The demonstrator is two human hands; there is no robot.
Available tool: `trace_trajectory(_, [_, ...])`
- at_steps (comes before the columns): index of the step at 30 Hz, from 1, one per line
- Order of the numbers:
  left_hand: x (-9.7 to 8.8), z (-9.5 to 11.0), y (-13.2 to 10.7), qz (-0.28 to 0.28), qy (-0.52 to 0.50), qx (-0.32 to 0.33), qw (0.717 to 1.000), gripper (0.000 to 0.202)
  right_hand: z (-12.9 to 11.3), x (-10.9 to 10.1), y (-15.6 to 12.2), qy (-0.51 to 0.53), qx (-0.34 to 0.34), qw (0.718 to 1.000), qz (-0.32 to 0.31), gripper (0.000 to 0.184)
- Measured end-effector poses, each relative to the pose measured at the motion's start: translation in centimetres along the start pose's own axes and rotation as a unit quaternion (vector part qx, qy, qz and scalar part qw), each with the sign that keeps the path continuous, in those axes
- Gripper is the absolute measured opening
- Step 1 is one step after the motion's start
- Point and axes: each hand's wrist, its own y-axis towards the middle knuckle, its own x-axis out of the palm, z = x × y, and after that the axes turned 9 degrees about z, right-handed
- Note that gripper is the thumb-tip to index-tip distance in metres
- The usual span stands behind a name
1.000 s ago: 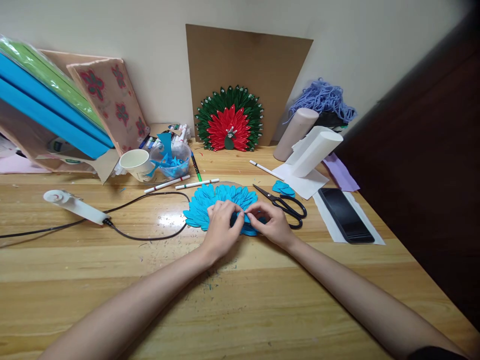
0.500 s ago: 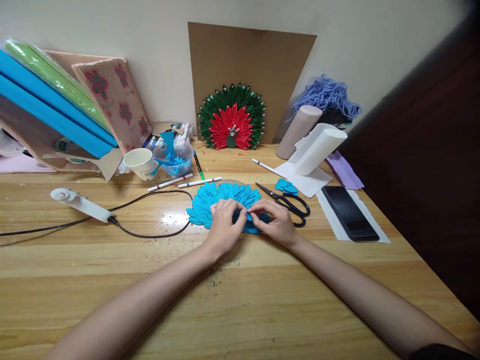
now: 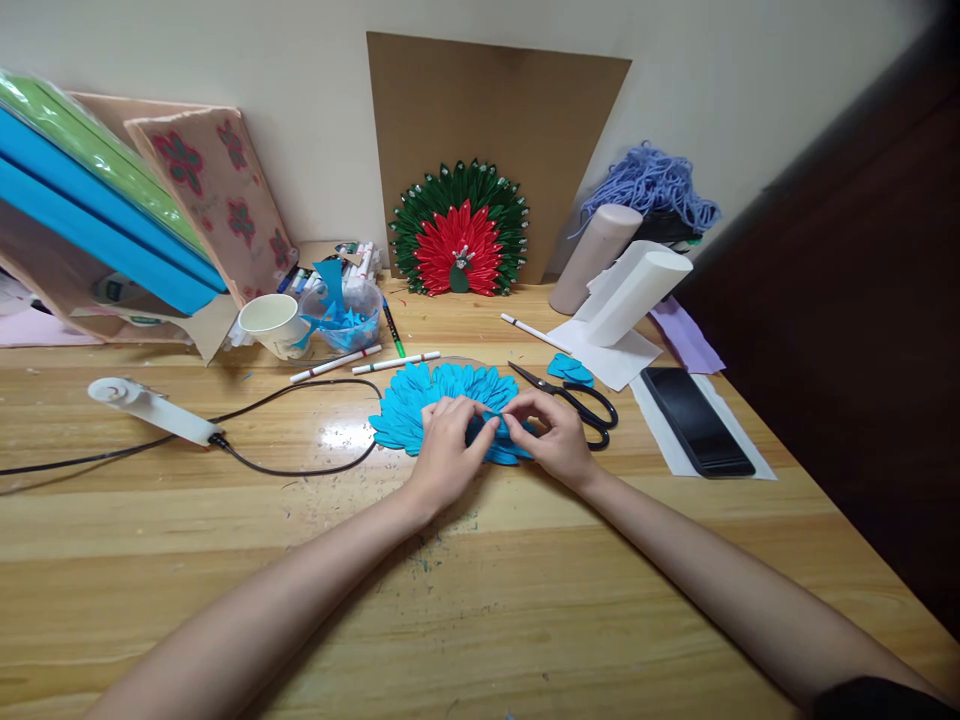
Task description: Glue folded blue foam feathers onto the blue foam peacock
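Observation:
Both hands meet over a fan of layered blue paper petals [image 3: 405,405] lying on the wooden table. My left hand [image 3: 454,435] pinches one end of a small blue paper petal [image 3: 493,414]. At its other end, the thumb and forefinger of my right hand [image 3: 553,432] close on the same piece. My fingers partly cover both the piece and the middle of the fan. Black-handled scissors [image 3: 574,398] lie just right of my right hand, half open. A small pile of cut blue petals [image 3: 570,369] rests behind them.
A white glue gun [image 3: 154,410] with a black cable lies left. Behind are a paper cup [image 3: 271,325], a tub of blue scraps [image 3: 341,325], markers [image 3: 396,363] and a red-green peacock craft [image 3: 459,240] against cardboard. Paper rolls [image 3: 637,300] and a phone [image 3: 697,422] are right.
My fingertips have shifted slightly on the small blue piece, lifting it a little. The whole view has moved a bit; the objects on the table stay put.

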Motion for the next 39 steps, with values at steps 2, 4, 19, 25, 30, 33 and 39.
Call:
trace_trajectory(2, [0.08, -0.1, 0.04, -0.001, -0.002, 0.003, 1.0, 0.014, 0.04, 0.0, -0.02, 0.007, -0.001, 1.0, 0.004, 0.002])
trace_trajectory(4, [0.13, -0.2, 0.06, 0.002, -0.007, 0.003, 1.0, 0.014, 0.02, 0.01, 0.0, 0.01, -0.007, 1.0, 0.002, 0.003])
trace_trajectory(19, [-0.05, -0.08, 0.15, 0.007, -0.025, -0.006, 1.0, 0.019, -0.19, 0.07, 0.07, 0.006, -0.011, 1.0, -0.015, 0.003])
trace_trajectory(25, [0.03, -0.13, 0.16, 0.006, -0.013, 0.002, 1.0, 0.02, -0.17, 0.02, 0.08, 0.009, 0.012, 0.999, -0.036, 0.005])
trace_trajectory(30, [0.1, -0.17, 0.09, 0.005, -0.01, 0.015, 1.0, 0.019, -0.22, 0.08, 0.14, 0.01, 0.006, 0.999, -0.036, 0.002])
trace_trajectory(33, [0.1, -0.21, 0.08, 0.005, -0.008, 0.015, 1.0, 0.019, -0.3, 0.09, 0.13, 0.007, 0.005, 1.0, -0.023, 0.002])
trace_trajectory(39, [0.06, -0.23, 0.16, 0.002, -0.013, 0.006, 1.0, 0.021, -0.41, 0.06, 0.12, 0.006, -0.007, 1.0, -0.01, 0.002])
